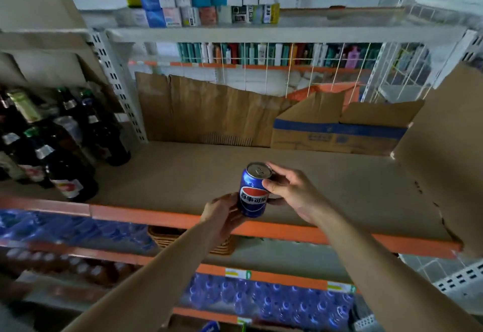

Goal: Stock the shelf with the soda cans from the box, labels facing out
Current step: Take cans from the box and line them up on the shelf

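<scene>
A blue soda can [254, 190] with a red, white and blue logo stands upright near the front edge of the cardboard-lined shelf [183, 174], label toward me. My left hand [222, 214] cups its lower left side. My right hand [290, 190] grips its upper right side, thumb on the label and fingers around the back near the rim. Whether the can's base touches the shelf is hidden by my hands. The box is not in view.
Dark glass bottles [52, 148] crowd the shelf's left end. Torn cardboard [209, 114] and a blue-striped carton piece [337, 133] line the back; a cardboard panel [449, 148] closes the right side. An orange rail [156, 218] edges the front. Blue bottle packs [261, 300] fill lower shelves.
</scene>
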